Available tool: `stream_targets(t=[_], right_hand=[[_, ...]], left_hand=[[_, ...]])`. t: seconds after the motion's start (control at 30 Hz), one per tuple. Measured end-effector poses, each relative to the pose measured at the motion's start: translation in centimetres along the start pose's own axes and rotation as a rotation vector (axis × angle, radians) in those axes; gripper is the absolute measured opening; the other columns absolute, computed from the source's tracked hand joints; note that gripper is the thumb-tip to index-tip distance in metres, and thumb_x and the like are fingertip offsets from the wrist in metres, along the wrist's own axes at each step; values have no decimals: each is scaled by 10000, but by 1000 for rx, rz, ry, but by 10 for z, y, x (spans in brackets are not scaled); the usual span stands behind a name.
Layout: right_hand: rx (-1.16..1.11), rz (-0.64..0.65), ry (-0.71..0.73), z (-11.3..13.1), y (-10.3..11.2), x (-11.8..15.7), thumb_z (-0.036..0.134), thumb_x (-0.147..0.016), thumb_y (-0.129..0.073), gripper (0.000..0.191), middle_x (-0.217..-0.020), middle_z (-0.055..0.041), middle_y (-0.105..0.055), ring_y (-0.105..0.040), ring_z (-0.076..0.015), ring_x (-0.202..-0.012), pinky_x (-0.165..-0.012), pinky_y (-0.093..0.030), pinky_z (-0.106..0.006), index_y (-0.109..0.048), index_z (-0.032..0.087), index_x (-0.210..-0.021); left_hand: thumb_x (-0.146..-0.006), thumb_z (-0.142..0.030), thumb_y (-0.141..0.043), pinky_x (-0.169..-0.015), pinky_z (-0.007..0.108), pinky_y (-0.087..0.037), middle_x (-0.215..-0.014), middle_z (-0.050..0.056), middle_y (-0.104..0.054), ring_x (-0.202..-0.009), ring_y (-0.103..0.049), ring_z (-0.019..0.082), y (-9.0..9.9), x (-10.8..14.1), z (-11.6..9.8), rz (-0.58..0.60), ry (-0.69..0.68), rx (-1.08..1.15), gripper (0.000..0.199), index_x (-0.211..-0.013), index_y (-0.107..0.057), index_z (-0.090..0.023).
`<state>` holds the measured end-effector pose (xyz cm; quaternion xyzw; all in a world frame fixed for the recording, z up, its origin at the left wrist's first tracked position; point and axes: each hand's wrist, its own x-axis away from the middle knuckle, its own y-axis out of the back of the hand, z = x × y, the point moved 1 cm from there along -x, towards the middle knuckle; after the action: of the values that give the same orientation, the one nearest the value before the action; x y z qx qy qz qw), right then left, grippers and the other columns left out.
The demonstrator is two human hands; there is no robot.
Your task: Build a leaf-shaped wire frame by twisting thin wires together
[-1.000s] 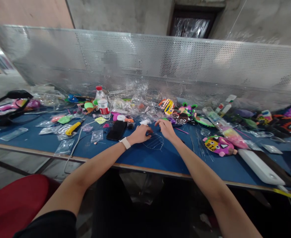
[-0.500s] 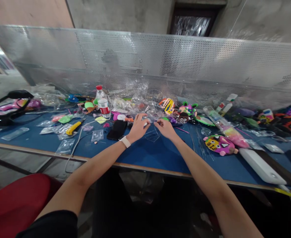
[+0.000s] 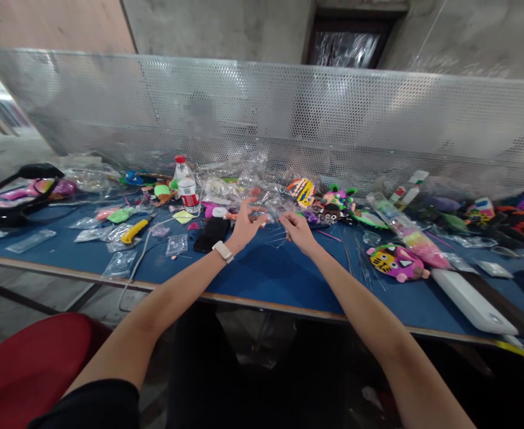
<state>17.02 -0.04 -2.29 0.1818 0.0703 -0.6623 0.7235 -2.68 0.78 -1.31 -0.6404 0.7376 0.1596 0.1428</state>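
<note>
My right hand [image 3: 299,231] is closed, thumb and fingers pinching a clear plastic piece [image 3: 276,237] whose thin edges catch the light; it looks like a small bag or sheet. To its left, my left hand [image 3: 246,227] has its thumb and fingers apart, with a pale band on the wrist. Small whitish bits show near its fingertips, too small to name. Beside the left hand lies a black phone [image 3: 211,233]. Crumpled clear wrapping [image 3: 248,179] and a pink and white clay piece [image 3: 217,211] are just beyond.
Behind the phone stands a red-capped bottle [image 3: 186,186]. A yellow cutter [image 3: 134,231] lies left, beside a white cable. To the right are a tiger-faced clay mask [image 3: 396,262], a white power bank [image 3: 473,301] and tubes of coloured clay. A perforated metal panel [image 3: 262,107] backs the blue table.
My left hand's fingers have spread and come away from the plastic. My right hand keeps its pinch, and the clear plastic has tilted and shifted slightly up toward it.
</note>
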Motion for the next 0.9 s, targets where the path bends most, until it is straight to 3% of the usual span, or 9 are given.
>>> stream_targets(t=[0.1,0.23,0.47,0.6,0.73,0.9], right_hand=[[-18,0,7,0,1,-1,829,-820,-679,573,-552,78,-424,-386,-111,-389,-394,-352,-291,-637,258,-859],[53,-1,52,-2,3,-2,825,-835,-669,572,-586,53,-468,-420,-122,-431,-411,-359,-292,-637,254,-828],[51,4,44,-1,3,-1,802,-832,-681,554,-604,47,-459,-410,-125,-445,-417,-347,-297,-639,249,-810],[47,6,38,0,3,-2,781,-842,-681,538,-608,46,-467,-423,-127,-430,-412,-344,-299,-658,244,-837],[94,4,62,-1,5,-3,758,-873,-659,519,-618,30,-506,-442,-134,-460,-419,-335,-288,-679,240,-850],[80,7,80,-4,7,-3,729,-889,-666,499,-609,34,-484,-436,-128,-454,-418,-337,-279,-701,233,-854]], left_hand=[[-945,-520,-748,-727,304,-616,-1081,111,-755,-909,-786,234,-2,0,0,104,161,159,424,-1151,-632,-168],[-1007,-576,-663,-696,286,-618,-1103,132,-775,-856,-790,211,-4,4,-4,186,263,246,426,-1082,-690,-157],[-1099,-417,-577,-658,267,-626,-971,121,-783,-776,-799,190,-6,4,-7,171,334,288,323,-1071,-681,-112],[-1092,-409,-597,-672,272,-641,-958,102,-775,-761,-796,182,-6,4,-5,145,316,261,303,-1064,-682,-119],[-1090,-419,-602,-666,272,-641,-802,50,-716,-705,-777,168,-6,4,-2,126,342,239,341,-933,-674,-124],[-1049,-487,-661,-655,282,-628,-732,65,-712,-677,-759,170,-6,3,-3,129,354,200,414,-858,-679,-119]])
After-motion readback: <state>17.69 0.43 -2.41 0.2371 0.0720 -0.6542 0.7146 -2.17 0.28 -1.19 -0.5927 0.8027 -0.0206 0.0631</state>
